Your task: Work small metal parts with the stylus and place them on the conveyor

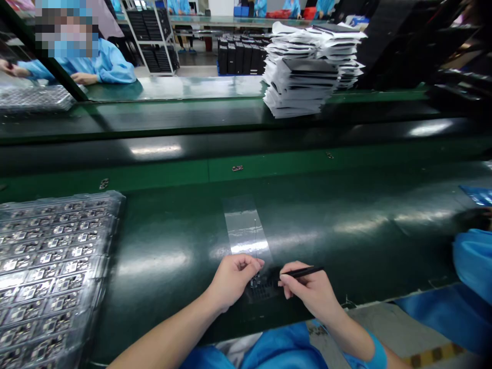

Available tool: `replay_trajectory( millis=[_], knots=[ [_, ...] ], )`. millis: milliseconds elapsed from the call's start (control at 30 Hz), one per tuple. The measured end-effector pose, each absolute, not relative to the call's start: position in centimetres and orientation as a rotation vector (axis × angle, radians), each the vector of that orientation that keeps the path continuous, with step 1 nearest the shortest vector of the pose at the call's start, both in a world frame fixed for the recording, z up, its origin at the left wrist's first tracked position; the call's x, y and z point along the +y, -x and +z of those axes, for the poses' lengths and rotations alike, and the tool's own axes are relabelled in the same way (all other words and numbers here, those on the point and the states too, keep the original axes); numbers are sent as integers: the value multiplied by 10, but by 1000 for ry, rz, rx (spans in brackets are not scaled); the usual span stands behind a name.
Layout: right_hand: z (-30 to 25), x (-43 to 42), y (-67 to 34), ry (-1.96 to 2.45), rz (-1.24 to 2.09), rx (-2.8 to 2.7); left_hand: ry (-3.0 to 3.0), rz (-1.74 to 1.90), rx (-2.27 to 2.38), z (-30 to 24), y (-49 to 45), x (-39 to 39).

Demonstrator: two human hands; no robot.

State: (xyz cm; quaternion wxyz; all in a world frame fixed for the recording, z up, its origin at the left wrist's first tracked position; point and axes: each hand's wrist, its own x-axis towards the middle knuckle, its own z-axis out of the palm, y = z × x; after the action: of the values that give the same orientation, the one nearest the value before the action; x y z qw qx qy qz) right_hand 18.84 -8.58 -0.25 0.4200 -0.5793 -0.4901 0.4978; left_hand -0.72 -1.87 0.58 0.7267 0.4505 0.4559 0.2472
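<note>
My left hand (234, 279) is closed in a pinch on the near end of a clear plastic strip (246, 230) that lies on the dark green conveyor belt (346, 215). Between my hands sits a small dark circuit part (261, 289), partly hidden by the fingers. My right hand (309, 289) is closed on black tweezers (303, 272) whose tip points left toward that part.
A stack of clear trays with small circuit boards (54, 266) stands at the left. A pile of white and black flat packs (311, 66) sits across the belt. A person in a blue coat (103, 64) works at the far left. Another blue sleeve (474, 261) is at the right.
</note>
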Motion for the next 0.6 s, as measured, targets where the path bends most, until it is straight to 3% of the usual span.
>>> replay_trajectory(
  millis=[233, 600],
  knots=[
    [20, -57, -171, 1362, 1202, -1251, -957, 688, 1084, 10, 16, -8],
    [11, -42, -160, 1400, 1147, -1297, -989, 633, 1129, 11, 15, -7]
  ],
)
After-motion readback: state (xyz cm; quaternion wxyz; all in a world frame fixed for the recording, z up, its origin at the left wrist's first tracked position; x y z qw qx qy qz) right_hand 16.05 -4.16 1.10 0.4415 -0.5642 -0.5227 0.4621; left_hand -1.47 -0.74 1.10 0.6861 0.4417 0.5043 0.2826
